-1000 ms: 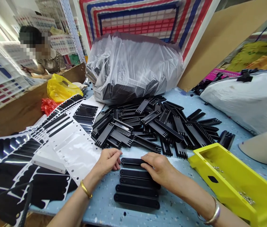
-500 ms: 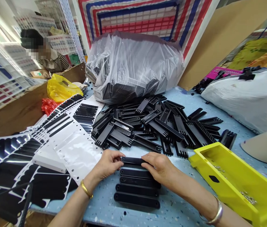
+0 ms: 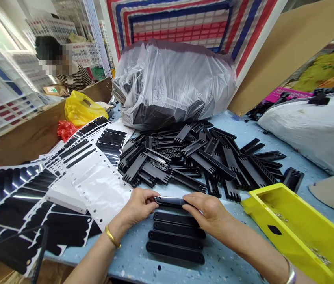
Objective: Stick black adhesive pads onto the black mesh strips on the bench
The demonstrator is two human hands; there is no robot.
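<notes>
Black strip (image 3: 169, 200) held level just above the four-strip row, near side of the pile. Left hand (image 3: 140, 206): thumb and fingers pinched on its left end. Right hand (image 3: 211, 209): thumb and fingers on its right end. Four matching strips (image 3: 174, 247) lie side by side on the blue speckled table (image 3: 229, 248), nearer the person. Beyond the hands, loose pile of black slotted parts (image 3: 155, 173). Right: yellow bin (image 3: 291, 242), small shiny metal pieces (image 3: 320, 256) in two clusters on its floor. Behind pile: translucent plastic bag (image 3: 179, 75), bulky, dark parts showing through. Far right: white sack (image 3: 317, 126), contents hidden, black pieces on top. Left: white sheets of black stickers (image 3: 110, 138), overlapping. Past them, yellow plastic bag (image 3: 82, 108) next to red bag (image 3: 66, 130), contents of both unclear. Back left: another person in stripes (image 3: 80, 79), small box (image 3: 53, 90) nearby.
</notes>
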